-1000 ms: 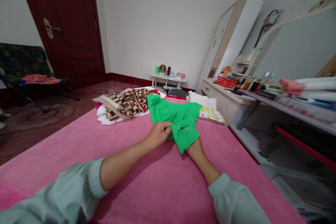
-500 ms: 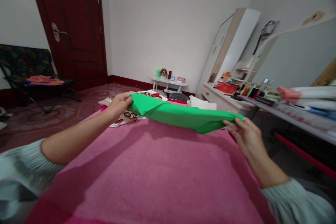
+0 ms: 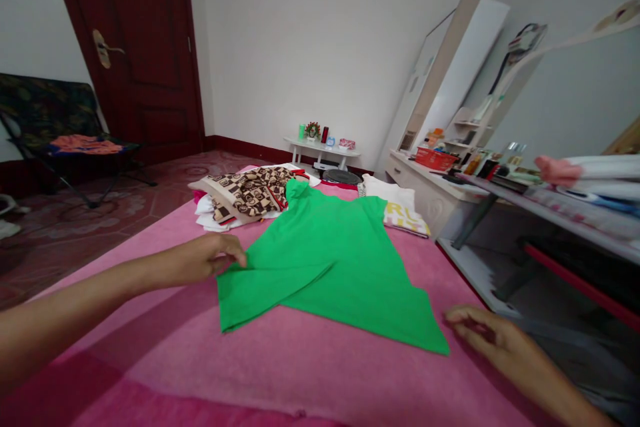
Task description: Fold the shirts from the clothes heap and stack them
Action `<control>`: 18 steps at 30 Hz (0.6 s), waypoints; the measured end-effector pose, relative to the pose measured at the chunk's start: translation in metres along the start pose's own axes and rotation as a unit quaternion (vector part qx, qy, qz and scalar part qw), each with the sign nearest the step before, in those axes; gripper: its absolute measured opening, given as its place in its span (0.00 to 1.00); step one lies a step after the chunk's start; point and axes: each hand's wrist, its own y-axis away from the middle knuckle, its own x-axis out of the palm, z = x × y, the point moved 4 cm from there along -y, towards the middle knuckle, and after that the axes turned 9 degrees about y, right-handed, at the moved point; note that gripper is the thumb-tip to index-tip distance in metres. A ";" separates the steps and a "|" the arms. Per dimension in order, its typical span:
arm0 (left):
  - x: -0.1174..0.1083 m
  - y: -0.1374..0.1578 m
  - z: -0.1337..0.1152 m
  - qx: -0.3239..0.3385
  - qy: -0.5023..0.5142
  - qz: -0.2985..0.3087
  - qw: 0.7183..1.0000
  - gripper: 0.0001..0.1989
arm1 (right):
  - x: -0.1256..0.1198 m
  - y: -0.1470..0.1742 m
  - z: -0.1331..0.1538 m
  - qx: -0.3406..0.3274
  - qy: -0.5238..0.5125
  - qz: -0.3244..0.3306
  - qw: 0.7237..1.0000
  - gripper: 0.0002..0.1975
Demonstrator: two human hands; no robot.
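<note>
A green shirt [image 3: 345,260] lies spread on the pink bed cover [image 3: 240,373], its lower left corner folded over in a flap. Beside its left edge is my left hand [image 3: 217,257], fingers loosely bent and fingertips at the fabric; I see no cloth gripped. Off the shirt's lower right corner, my right hand [image 3: 483,333] hovers with half-curled fingers and nothing in them.
Behind the shirt lie a brown-and-cream patterned garment [image 3: 255,193] and, on the right, a folded white shirt [image 3: 403,207] with yellow lettering. A dressing table [image 3: 425,183] with a red basket [image 3: 436,159] stands along the right side.
The green shirt, earlier held up stretched between both hands, now lies down on the bed. Both hands have come lower and nearer, and the right one has let go.
</note>
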 end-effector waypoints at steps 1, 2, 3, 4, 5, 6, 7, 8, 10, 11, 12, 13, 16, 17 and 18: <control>0.004 0.001 -0.007 -0.001 -0.012 0.010 1.000 0.13 | 0.002 -0.003 0.004 -0.002 0.002 -0.019 1.000 0.13; 0.010 0.001 -0.014 -0.005 -0.023 0.032 0.999 0.13 | 0.004 -0.007 0.009 -0.003 0.004 -0.036 0.999 0.15; 0.016 0.002 -0.023 -0.006 -0.042 0.047 0.998 0.14 | 0.006 -0.011 0.013 -0.001 0.005 -0.053 0.999 0.16; 0.022 0.003 -0.031 -0.003 -0.064 0.059 0.996 0.15 | 0.009 -0.015 0.015 0.003 0.004 -0.067 0.998 0.19; 0.030 0.005 -0.038 0.003 -0.087 0.073 0.994 0.17 | 0.013 -0.019 0.015 0.007 0.001 -0.074 0.997 0.22; 0.037 0.008 -0.044 0.009 -0.109 0.085 0.990 0.18 | 0.017 -0.022 0.015 0.010 -0.002 -0.073 0.997 0.26; 0.045 0.010 -0.047 0.013 -0.130 0.090 0.987 0.17 | 0.022 -0.024 0.013 0.013 -0.003 -0.065 0.998 0.28; 0.051 0.012 -0.047 0.014 -0.149 0.088 0.985 0.16 | 0.028 -0.026 0.010 0.016 -0.003 -0.050 0.999 0.29; 0.060 0.014 -0.043 0.011 -0.173 0.074 0.982 0.12 | 0.036 -0.026 0.006 0.024 -0.002 -0.022 0.999 0.24; 0.062 0.014 -0.040 0.011 -0.176 0.070 0.982 0.11 | 0.039 -0.026 0.005 0.025 0.001 -0.012 1.000 0.19; 0.063 0.014 -0.037 0.014 -0.173 0.070 0.982 0.12 | 0.040 -0.025 0.005 0.021 0.008 -0.006 1.000 0.14; 0.062 0.013 -0.034 0.018 -0.163 0.071 0.984 0.12 | 0.040 -0.024 0.007 0.010 0.020 0.000 1.000 0.09; 0.050 0.009 -0.029 0.015 -0.097 0.052 0.994 0.10 | 0.036 -0.022 0.015 -0.042 0.060 -0.010 0.997 0.05; 0.045 0.008 -0.029 0.010 -0.064 0.042 0.997 0.10 | 0.035 -0.023 0.017 -0.056 0.066 -0.022 0.996 0.07; 0.039 0.007 -0.029 0.004 -0.029 0.034 0.999 0.09 | 0.034 -0.023 0.018 -0.068 0.067 -0.035 0.995 0.12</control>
